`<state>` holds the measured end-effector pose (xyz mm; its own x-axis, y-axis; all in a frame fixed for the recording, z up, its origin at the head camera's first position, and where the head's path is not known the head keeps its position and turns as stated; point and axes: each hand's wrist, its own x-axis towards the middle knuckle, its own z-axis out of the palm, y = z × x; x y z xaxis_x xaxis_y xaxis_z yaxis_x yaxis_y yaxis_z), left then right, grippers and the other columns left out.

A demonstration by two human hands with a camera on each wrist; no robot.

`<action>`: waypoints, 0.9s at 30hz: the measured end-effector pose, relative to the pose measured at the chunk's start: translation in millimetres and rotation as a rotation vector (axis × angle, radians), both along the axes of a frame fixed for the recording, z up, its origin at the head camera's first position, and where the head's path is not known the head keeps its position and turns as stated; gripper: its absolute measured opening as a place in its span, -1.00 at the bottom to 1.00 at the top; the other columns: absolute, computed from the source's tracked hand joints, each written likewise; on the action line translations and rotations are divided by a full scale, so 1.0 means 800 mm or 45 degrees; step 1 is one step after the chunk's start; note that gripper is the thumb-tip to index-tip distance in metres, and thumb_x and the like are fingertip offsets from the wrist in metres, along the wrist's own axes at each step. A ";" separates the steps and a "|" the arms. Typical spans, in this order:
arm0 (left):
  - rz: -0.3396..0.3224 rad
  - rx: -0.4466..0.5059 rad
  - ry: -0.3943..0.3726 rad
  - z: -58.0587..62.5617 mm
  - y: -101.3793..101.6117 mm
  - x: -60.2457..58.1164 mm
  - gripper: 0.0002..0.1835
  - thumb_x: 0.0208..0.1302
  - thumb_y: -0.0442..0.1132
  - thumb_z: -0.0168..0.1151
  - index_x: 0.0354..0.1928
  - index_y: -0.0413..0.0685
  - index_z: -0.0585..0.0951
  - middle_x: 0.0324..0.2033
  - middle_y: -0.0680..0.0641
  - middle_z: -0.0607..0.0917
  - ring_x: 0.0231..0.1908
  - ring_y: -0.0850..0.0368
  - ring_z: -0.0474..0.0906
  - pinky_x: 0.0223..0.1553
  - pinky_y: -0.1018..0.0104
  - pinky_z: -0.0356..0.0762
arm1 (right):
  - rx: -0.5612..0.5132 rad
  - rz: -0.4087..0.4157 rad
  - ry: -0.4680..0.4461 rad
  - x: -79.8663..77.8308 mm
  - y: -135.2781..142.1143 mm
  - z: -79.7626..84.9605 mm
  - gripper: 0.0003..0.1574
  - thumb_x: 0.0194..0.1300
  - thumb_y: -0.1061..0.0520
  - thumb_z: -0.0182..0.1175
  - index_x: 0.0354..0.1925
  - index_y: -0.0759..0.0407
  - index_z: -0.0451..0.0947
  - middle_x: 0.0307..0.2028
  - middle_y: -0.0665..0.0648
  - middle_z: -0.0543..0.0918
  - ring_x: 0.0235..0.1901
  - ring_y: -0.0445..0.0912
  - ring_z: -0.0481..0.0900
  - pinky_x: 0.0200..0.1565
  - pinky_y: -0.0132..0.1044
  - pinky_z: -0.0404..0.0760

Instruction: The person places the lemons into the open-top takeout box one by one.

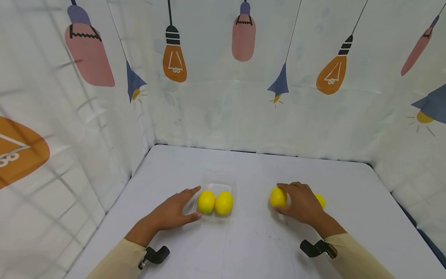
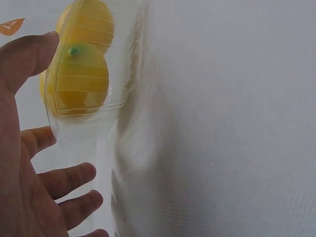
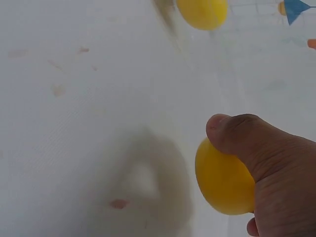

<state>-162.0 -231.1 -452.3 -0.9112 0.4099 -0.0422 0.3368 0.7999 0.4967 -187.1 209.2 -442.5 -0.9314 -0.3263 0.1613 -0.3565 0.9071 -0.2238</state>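
Note:
My left hand (image 1: pixel 168 213) is beside a clear plastic container (image 1: pixel 217 177), fingers spread and relaxed, with its thumb and forefinger by the near left rim. Two yellow lemons lie side by side in it, a left lemon (image 1: pixel 206 202) and a right lemon (image 1: pixel 224 203). In the left wrist view, the lemon (image 2: pixel 81 79) nearer the hand shows a green spot through the container wall. My right hand (image 1: pixel 301 203) grips another lemon (image 1: pixel 278 197) between thumb and fingers; its shadow falls on the table in the right wrist view. Behind that hand, one more lemon (image 1: pixel 320 200) is partly hidden.
A white-covered table (image 1: pixel 251 248) lies under everything. Around it hangs a pale curtain (image 1: pixel 223 116) printed with lamps and bulbs. Each wrist wears a black camera mount, the left mount (image 1: pixel 156 255) and the right mount (image 1: pixel 313 248). Small brownish marks (image 3: pixel 118 203) dot the tabletop.

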 end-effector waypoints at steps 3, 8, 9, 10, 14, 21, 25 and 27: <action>0.006 -0.003 -0.005 -0.001 0.000 0.000 0.00 0.25 0.42 0.26 0.62 0.22 0.16 0.49 -0.18 0.32 0.44 -0.27 0.25 0.36 -0.35 0.20 | -0.016 0.014 0.008 -0.003 -0.008 0.003 0.00 0.02 -0.29 0.56 0.34 0.10 0.54 0.10 0.14 0.69 0.14 0.18 0.52 0.19 0.14 0.45; 0.013 -0.007 -0.012 -0.001 0.000 -0.001 0.00 0.25 0.42 0.26 0.62 0.23 0.16 0.49 -0.18 0.32 0.44 -0.27 0.25 0.37 -0.36 0.18 | -0.033 0.004 -0.019 -0.009 -0.022 0.008 0.02 0.04 -0.30 0.55 0.37 0.08 0.52 0.13 0.15 0.67 0.16 0.19 0.51 0.18 0.13 0.48; 0.014 -0.005 -0.013 -0.001 0.000 -0.001 0.00 0.25 0.42 0.27 0.62 0.23 0.16 0.49 -0.19 0.32 0.44 -0.27 0.25 0.37 -0.36 0.18 | -0.035 0.001 -0.027 -0.010 -0.024 0.009 0.02 0.04 -0.30 0.55 0.37 0.07 0.51 0.14 0.16 0.66 0.16 0.19 0.51 0.17 0.14 0.48; 0.013 -0.004 -0.012 -0.001 0.000 0.000 0.00 0.25 0.42 0.27 0.62 0.23 0.16 0.49 -0.19 0.32 0.45 -0.27 0.24 0.37 -0.36 0.18 | -0.035 0.000 -0.031 -0.011 -0.026 0.010 0.02 0.04 -0.30 0.55 0.38 0.06 0.51 0.14 0.17 0.66 0.16 0.19 0.50 0.18 0.13 0.49; 0.008 0.004 -0.007 -0.002 0.000 0.000 0.00 0.26 0.41 0.27 0.62 0.22 0.16 0.49 -0.19 0.32 0.45 -0.27 0.24 0.37 -0.36 0.18 | -0.039 0.004 -0.040 -0.015 -0.034 0.012 0.02 0.05 -0.31 0.54 0.39 0.04 0.50 0.15 0.17 0.65 0.15 0.19 0.50 0.18 0.12 0.49; -0.005 0.008 0.007 -0.001 -0.001 0.001 0.00 0.26 0.41 0.26 0.62 0.20 0.16 0.48 -0.18 0.32 0.44 -0.26 0.25 0.37 -0.36 0.19 | -0.061 0.043 -0.012 -0.021 -0.046 0.020 0.02 0.03 -0.30 0.56 0.37 0.05 0.52 0.12 0.16 0.67 0.11 0.16 0.53 0.17 0.10 0.51; -0.001 0.015 -0.004 0.000 0.000 0.001 -0.01 0.26 0.39 0.28 0.62 0.20 0.16 0.49 -0.18 0.32 0.45 -0.27 0.24 0.37 -0.36 0.18 | -0.055 0.043 -0.023 -0.025 -0.053 0.022 0.03 0.03 -0.31 0.56 0.38 0.02 0.51 0.14 0.15 0.65 0.12 0.16 0.53 0.16 0.11 0.53; 0.003 0.017 -0.008 0.000 0.000 0.001 -0.01 0.27 0.39 0.28 0.62 0.21 0.16 0.49 -0.18 0.31 0.45 -0.27 0.24 0.37 -0.36 0.18 | -0.050 0.045 -0.027 -0.027 -0.056 0.023 0.03 0.03 -0.31 0.55 0.39 0.01 0.51 0.15 0.15 0.65 0.12 0.16 0.53 0.15 0.11 0.54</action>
